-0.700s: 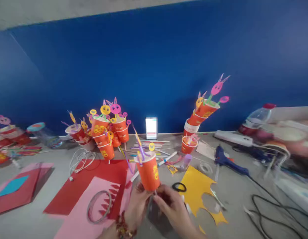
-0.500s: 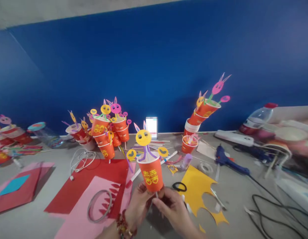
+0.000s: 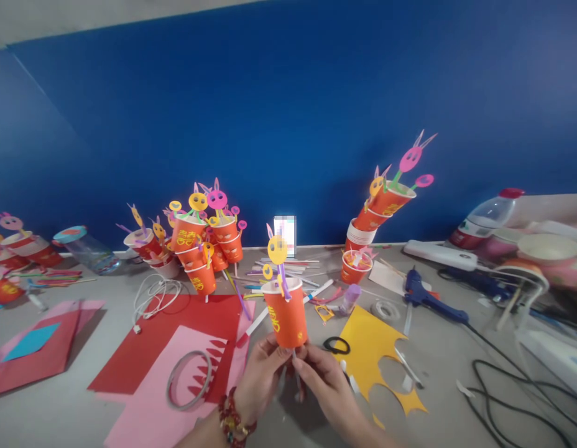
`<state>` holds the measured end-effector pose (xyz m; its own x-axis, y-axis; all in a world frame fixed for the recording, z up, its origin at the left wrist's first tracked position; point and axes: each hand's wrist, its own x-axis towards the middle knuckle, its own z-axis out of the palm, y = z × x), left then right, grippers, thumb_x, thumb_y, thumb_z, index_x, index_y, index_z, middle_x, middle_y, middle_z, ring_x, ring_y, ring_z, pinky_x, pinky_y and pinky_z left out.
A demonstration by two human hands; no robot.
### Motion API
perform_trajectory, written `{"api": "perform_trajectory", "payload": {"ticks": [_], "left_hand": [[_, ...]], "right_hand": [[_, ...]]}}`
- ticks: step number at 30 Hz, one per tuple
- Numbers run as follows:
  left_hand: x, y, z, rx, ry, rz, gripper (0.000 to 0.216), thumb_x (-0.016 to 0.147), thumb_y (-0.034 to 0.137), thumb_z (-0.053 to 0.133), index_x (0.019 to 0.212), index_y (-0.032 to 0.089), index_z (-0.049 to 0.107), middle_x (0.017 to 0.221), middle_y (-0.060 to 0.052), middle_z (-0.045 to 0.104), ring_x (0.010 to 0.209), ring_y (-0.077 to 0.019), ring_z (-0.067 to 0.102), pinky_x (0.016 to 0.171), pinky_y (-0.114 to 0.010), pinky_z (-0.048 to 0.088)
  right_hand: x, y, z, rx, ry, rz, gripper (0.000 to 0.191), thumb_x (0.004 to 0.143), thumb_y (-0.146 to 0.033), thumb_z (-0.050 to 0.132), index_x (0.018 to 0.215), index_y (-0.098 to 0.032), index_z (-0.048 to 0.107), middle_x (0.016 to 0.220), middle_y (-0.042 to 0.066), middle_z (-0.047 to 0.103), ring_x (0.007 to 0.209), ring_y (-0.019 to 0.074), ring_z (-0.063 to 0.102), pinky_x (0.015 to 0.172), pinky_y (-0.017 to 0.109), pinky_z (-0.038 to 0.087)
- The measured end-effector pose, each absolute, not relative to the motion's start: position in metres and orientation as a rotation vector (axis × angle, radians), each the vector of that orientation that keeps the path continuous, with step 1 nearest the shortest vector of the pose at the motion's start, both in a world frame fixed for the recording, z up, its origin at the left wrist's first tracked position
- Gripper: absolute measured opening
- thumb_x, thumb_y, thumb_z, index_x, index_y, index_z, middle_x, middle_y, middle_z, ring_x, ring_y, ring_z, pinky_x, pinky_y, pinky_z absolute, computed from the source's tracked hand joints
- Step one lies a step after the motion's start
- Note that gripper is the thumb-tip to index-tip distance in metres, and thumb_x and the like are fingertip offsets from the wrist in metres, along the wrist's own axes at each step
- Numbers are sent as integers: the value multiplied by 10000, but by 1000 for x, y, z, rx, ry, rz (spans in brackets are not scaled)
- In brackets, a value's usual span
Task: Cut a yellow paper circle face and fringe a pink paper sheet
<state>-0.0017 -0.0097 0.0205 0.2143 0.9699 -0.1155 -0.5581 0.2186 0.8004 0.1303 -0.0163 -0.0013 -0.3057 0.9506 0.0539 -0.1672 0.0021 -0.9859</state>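
Observation:
I hold an orange paper cup (image 3: 287,314) upright above the table; a yellow paper rabbit face (image 3: 277,249) on a purple stem rises out of it. My left hand (image 3: 259,379), with a bead bracelet at the wrist, is closed round the cup's base. Just under the cup my right hand (image 3: 324,384) pinches a thin stick (image 3: 296,372) that comes out of the bottom. Below the hands lie a pink sheet (image 3: 176,398) and a red sheet (image 3: 143,348) with a tape ring (image 3: 188,387) on them.
More orange cups with paper figures stand at the back left (image 3: 199,249) and back right (image 3: 382,208). A yellow cut sheet (image 3: 370,351), black ring (image 3: 336,345), blue glue gun (image 3: 426,295), cables (image 3: 516,386), straws and a bottle (image 3: 491,218) lie around. A blue wall stands behind.
The stick has been turned and the cup has rotated, its yellow emblem moving left. The rabbit figure rose out of the cup, faced me, then turned edge-on.

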Motion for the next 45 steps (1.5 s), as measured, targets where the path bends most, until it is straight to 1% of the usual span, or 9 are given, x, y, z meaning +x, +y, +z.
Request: {"api": "perform_trajectory", "payload": {"ticks": [3,7,13,19,27,32,38,43,45], "left_hand": [[-2,-10,21,723,727,1196,256,737,425,808,785,176,767,787,-61,716,592,-150,619,515,-242,517],[0,-10,21,726,713,1162,329,741,446,795,886,152,768,806,-88,716,736,-233,674,612,-317,565],[1,-7,21,672,737,1251,283,667,333,870,869,176,749,796,-34,703,747,-186,658,672,-272,546],[-2,-7,18,670,706,1262,161,727,301,836,815,193,754,733,1,689,700,-138,640,682,-223,524],[-2,-8,14,741,780,1283,289,688,371,854,878,185,739,776,-18,713,705,-172,644,666,-265,532],[-2,-10,12,821,777,1331,320,768,301,795,1050,211,673,935,-34,721,848,-201,666,769,-303,537],[-11,-12,15,927,713,1394,683,773,307,772,1380,259,462,1226,-108,642,1172,-298,584,976,-417,484],[-19,-14,19,1034,671,1322,593,800,331,763,1336,261,518,1263,-131,638,1134,-305,617,953,-429,497],[-19,-14,19,1061,660,1327,579,791,368,775,1307,244,543,1223,-140,660,1115,-308,631,933,-419,509]], "right_hand": [[131,-17,1,-911,-1340,1453,449,876,-595,589,724,-173,571,637,-30,470,493,94,473,460,201,434],[130,-15,0,-973,-1373,1362,430,870,-576,607,717,-180,538,577,-52,440,440,78,412,415,186,367],[130,-15,0,-1034,-1329,1367,447,820,-601,656,706,-194,508,544,-70,413,418,74,391,397,183,345],[131,-16,0,-959,-1303,1429,420,845,-599,631,814,-181,597,655,-31,500,470,89,462,441,200,428],[130,-13,-4,-985,-1366,1366,421,869,-582,605,848,-169,680,660,-5,538,499,105,454,428,192,429],[131,-12,5,-979,-1443,1340,448,889,-606,552,804,-188,688,657,8,565,492,125,490,459,220,458],[131,-12,5,-1014,-1520,1295,436,927,-555,530,745,-185,673,595,-2,568,486,130,538,502,219,446],[129,-15,2,-946,-1561,1310,357,934,-497,556,854,-190,718,752,31,657,515,125,547,508,218,444],[129,-16,2,-938,-1590,1303,350,940,-485,555,842,-191,719,697,22,645,535,137,555,528,222,444]]}}
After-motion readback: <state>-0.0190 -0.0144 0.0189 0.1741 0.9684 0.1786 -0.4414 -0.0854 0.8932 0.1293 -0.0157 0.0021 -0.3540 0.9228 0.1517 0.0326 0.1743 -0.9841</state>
